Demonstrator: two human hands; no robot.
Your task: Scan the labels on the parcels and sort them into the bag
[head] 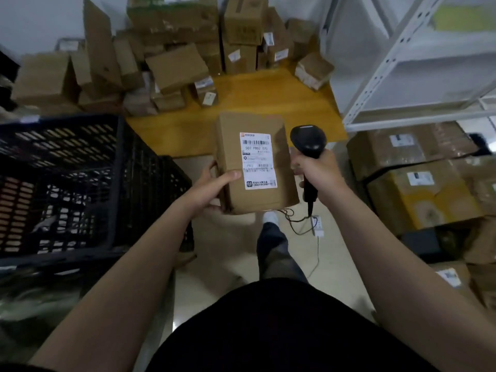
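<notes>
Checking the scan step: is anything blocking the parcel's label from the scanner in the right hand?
Nothing visible. The label faces the camera on the parcel, uncovered; the thumb of the left hand ends just beside its left edge. The scanner in the right hand sits right of the parcel.

A pale grey wall (40, 17) backs a yellow wooden tabletop (268, 98); a white perforated metal shelving rack (392, 59) stands at its right edge, over glossy cream floor tiles (228, 245).

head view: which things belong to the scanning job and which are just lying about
Job: parcel, held in left hand; its label, facing up; scanner, gripped in right hand; parcel pile on wooden table.
Lying about: black crate; white shelving.
</notes>
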